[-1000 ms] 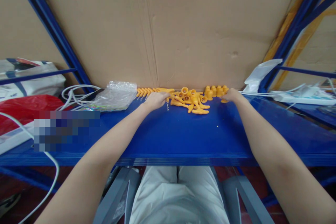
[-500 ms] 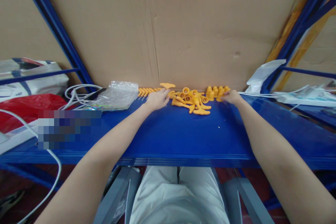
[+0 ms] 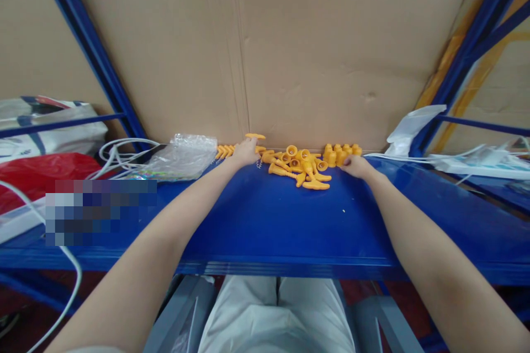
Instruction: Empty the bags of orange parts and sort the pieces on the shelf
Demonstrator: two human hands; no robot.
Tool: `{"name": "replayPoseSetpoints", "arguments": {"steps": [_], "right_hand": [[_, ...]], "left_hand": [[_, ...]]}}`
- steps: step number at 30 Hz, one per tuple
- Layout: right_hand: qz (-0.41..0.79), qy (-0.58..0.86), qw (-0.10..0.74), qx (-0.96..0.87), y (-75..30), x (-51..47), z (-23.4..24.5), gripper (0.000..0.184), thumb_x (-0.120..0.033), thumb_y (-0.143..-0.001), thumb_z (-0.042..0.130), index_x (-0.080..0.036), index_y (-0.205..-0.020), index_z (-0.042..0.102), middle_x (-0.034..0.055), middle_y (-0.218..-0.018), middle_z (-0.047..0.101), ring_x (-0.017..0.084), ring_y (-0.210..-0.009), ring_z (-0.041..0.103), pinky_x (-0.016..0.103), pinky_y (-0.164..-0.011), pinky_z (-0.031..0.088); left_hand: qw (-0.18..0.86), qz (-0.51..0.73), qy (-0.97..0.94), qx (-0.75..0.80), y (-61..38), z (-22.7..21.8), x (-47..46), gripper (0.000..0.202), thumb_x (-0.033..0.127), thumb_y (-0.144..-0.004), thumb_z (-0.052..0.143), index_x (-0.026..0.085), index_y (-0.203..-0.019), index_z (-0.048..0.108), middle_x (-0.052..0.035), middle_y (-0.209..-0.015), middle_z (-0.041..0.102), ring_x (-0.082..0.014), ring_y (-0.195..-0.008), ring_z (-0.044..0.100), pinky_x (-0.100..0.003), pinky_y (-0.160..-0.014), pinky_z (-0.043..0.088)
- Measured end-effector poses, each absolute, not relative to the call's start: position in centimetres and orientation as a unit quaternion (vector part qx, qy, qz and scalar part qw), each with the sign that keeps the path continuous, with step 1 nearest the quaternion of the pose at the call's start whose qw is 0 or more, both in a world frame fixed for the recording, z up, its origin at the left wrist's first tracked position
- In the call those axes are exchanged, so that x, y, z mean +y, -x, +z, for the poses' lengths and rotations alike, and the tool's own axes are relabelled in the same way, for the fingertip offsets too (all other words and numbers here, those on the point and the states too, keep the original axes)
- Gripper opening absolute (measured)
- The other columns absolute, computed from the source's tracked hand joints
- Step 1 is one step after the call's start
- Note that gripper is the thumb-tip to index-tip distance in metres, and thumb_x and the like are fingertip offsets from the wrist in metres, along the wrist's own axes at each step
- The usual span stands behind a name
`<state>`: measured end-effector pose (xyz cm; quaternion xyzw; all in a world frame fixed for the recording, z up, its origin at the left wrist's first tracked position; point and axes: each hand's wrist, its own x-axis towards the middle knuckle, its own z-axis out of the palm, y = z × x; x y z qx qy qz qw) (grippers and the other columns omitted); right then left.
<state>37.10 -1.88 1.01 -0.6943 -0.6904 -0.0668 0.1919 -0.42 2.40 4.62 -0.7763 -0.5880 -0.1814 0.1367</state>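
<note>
My left hand (image 3: 247, 151) is closed around a yellow corkscrew; its T-shaped handle (image 3: 255, 136) sticks out above the fingers and a thin metal spiral (image 3: 259, 164) shows below. Left of this hand, a row of similar yellow handles (image 3: 226, 150) with metal spirals lies along the back of the table. My right hand (image 3: 353, 166) pinches a yellow bell-shaped cap (image 3: 342, 159) at the edge of a group of upright caps (image 3: 330, 157). Between the hands is a loose pile of yellow handles (image 3: 316, 185) and caps with open ends (image 3: 292, 151).
A clear plastic bag (image 3: 186, 157) and coiled white cable (image 3: 118, 151) lie to the left, near a red bag (image 3: 49, 176). Cardboard (image 3: 310, 60) stands behind the blue table (image 3: 269, 226). White plastic (image 3: 408, 132) and a power strip (image 3: 476, 168) are on the right.
My left hand has shifted slightly left with the corkscrew, turning so that its spiral shows. My right hand has moved a little left and nearer, at the caps. The view has tilted up.
</note>
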Motion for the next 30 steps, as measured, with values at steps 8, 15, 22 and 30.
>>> {"name": "replayPoseSetpoints", "arguments": {"steps": [8,15,22,30], "right_hand": [[-0.048,0.711,0.142,-0.687,-36.6,-1.8,0.8,0.016,-0.018,-0.084,0.054,-0.013,-0.091,0.067,0.0153,-0.092,0.072,0.028,-0.089,0.068,0.034,-0.078,0.051],[-0.035,0.716,0.142,-0.683,-36.5,-1.9,1.0,0.012,-0.018,-0.085,0.056,-0.014,-0.088,0.067,0.0150,-0.091,0.072,0.029,-0.090,0.070,0.034,-0.078,0.052],[-0.023,0.729,0.087,-0.679,-35.7,-2.5,1.8,0.037,-0.021,-0.090,0.049,-0.006,-0.119,0.066,0.0228,-0.110,0.072,0.033,-0.108,0.068,0.038,-0.089,0.052],[-0.033,0.750,0.005,-0.660,-34.3,-2.3,2.2,0.051,-0.025,-0.089,0.050,-0.009,-0.135,0.063,0.0260,-0.124,0.068,0.039,-0.120,0.064,0.052,-0.094,0.052]], "left_hand": [[0.110,-0.106,0.751,-0.643,-0.5,4.2,5.0,0.045,0.025,-0.083,0.058,0.017,-0.127,0.066,-0.0198,-0.134,0.066,-0.0370,-0.127,0.060,-0.054,-0.102,0.051],[0.050,-0.048,0.747,-0.661,-1.2,3.4,4.3,0.060,0.036,-0.096,0.042,0.019,-0.153,0.046,-0.0181,-0.160,0.043,-0.0379,-0.150,0.036,-0.062,-0.120,0.027],[0.055,-0.063,0.744,-0.663,-1.6,4.3,3.3,0.051,0.044,-0.097,0.042,0.031,-0.144,0.058,-0.0119,-0.146,0.061,-0.0388,-0.136,0.053,-0.064,-0.115,0.031],[0.123,-0.070,0.847,-0.513,-1.4,5.1,2.8,0.046,0.025,-0.085,0.059,0.027,-0.130,0.069,-0.0092,-0.133,0.069,-0.0290,-0.127,0.060,-0.040,-0.102,0.047]]}}
